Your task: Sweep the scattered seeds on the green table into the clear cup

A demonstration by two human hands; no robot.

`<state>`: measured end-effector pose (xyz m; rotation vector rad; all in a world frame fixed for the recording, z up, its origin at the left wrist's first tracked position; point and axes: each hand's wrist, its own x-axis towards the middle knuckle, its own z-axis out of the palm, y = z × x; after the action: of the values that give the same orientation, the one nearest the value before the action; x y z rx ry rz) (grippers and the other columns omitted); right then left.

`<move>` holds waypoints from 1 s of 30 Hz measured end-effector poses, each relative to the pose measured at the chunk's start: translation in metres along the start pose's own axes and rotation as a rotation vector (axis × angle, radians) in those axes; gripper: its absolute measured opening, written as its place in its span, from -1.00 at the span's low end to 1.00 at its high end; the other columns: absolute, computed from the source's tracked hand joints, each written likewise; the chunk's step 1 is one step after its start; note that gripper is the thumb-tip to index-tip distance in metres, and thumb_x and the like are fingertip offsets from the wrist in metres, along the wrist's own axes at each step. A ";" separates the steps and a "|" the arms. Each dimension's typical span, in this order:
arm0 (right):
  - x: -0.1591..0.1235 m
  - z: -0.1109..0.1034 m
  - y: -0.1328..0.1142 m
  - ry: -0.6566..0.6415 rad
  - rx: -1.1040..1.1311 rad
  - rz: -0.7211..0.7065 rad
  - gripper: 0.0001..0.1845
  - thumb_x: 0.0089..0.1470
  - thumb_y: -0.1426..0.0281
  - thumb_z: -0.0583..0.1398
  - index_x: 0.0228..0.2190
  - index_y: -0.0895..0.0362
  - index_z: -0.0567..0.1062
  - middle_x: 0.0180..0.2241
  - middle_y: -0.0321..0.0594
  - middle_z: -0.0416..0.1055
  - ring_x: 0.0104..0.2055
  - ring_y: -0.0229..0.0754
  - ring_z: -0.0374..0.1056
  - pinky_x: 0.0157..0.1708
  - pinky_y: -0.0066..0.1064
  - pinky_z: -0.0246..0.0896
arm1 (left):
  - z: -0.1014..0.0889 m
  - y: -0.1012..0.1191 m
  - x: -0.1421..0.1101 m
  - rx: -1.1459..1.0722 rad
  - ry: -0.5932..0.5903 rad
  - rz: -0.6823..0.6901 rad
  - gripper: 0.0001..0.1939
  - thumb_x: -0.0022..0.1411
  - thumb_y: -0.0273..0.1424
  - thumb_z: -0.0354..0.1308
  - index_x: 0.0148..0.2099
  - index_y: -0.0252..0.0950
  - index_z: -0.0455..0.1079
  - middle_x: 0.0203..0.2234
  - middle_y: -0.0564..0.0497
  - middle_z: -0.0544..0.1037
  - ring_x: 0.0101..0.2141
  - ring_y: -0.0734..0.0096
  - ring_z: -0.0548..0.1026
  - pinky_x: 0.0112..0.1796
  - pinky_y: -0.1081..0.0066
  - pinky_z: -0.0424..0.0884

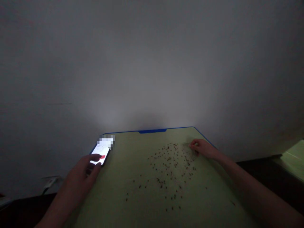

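Observation:
On the left of the pale table top [118,190], a smartphone [101,152] is lit, with a white screen and a red patch near its lower part. My left hand [89,169] is closed at the phone's lower end, the index finger over the screen and the thumb by the lower right corner. Small dark grains [168,164] lie scattered over the middle and right of the table top. At their far right edge, my right hand [198,148] has thumb and fingertips pressed together, low over the surface. Whatever is in that pinch is too small to make out.
A blue rim [152,130] with a thicker middle strip borders the table's far side, close to a plain grey wall [152,69]. A white plug or adapter [50,182] with a dark cable is at lower left. Another pale surface [293,158] stands at far right. The light is dim.

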<state>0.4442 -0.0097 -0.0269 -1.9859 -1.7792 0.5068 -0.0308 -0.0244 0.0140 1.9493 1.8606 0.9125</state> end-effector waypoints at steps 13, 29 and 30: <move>0.012 -0.005 -0.076 0.057 -0.488 -0.025 -0.75 0.16 0.36 0.09 -0.20 0.19 0.49 -0.24 0.01 0.51 -0.18 -0.06 0.42 -0.27 -0.34 0.22 | 0.002 -0.002 -0.002 -0.011 0.065 0.088 -0.61 0.06 -0.09 -0.01 -0.17 -0.24 0.33 -0.43 -0.04 0.52 -0.45 0.27 0.50 -0.48 0.36 0.41; 0.016 0.055 -0.189 -0.105 -0.723 -0.258 -0.68 0.18 0.31 0.14 -0.04 0.15 0.38 -0.03 -0.11 0.34 -0.11 -0.11 0.35 -0.16 -0.16 0.32 | 0.000 0.010 -0.010 -0.032 0.070 0.098 -0.65 0.11 -0.15 -0.05 -0.16 -0.26 0.31 -0.32 -0.06 0.49 -0.41 0.30 0.48 -0.43 0.32 0.43; 0.017 0.059 -0.193 -0.104 -0.709 -0.276 -0.69 0.18 0.31 0.14 -0.04 0.14 0.38 -0.03 -0.11 0.34 -0.11 -0.12 0.35 -0.16 -0.17 0.32 | 0.000 0.010 -0.010 -0.034 0.070 0.097 -0.65 0.11 -0.15 -0.05 -0.16 -0.26 0.31 -0.32 -0.06 0.49 -0.41 0.30 0.48 -0.44 0.32 0.43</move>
<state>0.2528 0.0285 0.0276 -2.0918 -2.4946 -0.1454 -0.0230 -0.0354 0.0175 2.0271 1.7894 1.0467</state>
